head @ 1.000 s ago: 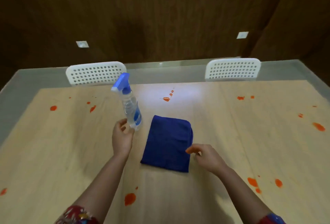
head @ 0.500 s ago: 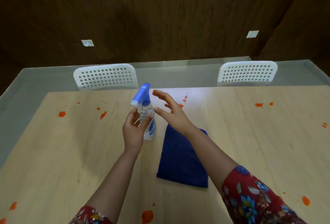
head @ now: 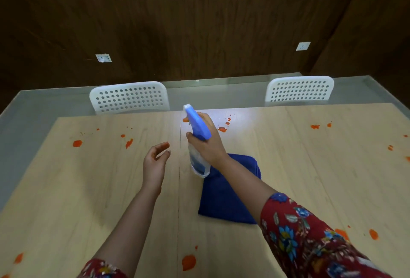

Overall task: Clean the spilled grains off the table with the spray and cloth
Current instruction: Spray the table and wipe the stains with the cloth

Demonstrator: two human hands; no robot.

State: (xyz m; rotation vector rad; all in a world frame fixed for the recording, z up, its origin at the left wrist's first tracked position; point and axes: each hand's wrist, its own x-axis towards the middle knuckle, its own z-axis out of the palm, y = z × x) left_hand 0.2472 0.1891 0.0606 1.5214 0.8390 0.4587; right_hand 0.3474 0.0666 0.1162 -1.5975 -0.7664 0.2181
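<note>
The right hand [head: 208, 144] has its fingers wrapped around the neck of the spray bottle [head: 197, 163], holding it tilted in the air just above the far left corner of the folded blue cloth [head: 221, 200], which lies flat on the table [head: 88, 189]. The left hand [head: 154, 162] hovers to the left of the cloth, fingers loosely curled and holding nothing. Orange spills [head: 188, 262] dot the table on all sides of the cloth.

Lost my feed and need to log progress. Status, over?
Right hand grips spray, nozzle forward. Left hand open, empty. Cloth folded, not held. Spills unwiped; nothing blocking.
</note>
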